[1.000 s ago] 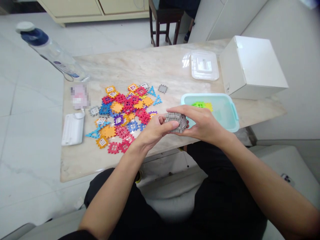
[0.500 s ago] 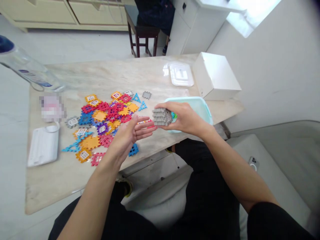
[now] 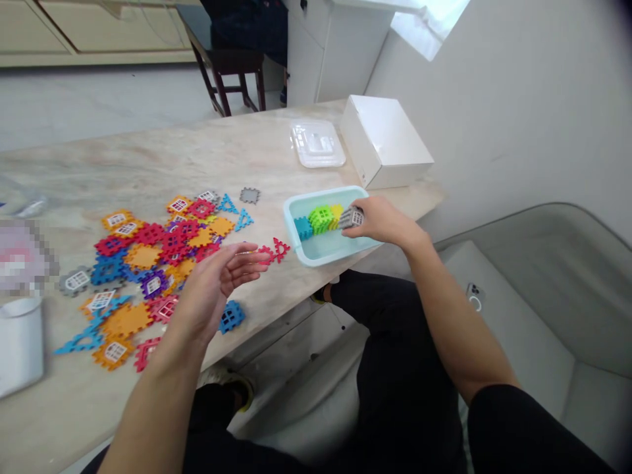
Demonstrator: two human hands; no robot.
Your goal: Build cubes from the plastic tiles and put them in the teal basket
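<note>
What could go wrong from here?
The right hand holds the grey stack close to yellow pieces in the tub; a bump might topple them. The tub sits near the front edge of the table, so a push might tip it off. The left hand might knock off the blue window piece near that edge.

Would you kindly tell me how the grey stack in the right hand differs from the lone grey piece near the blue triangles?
The grey stack is several pieces thick; the lone grey piece is one flat layer. The stack shows a window lattice; the lone piece looks solid. The right hand grips the stack at the bin; the lone piece lies on the table. Both are grey and notched.
</note>
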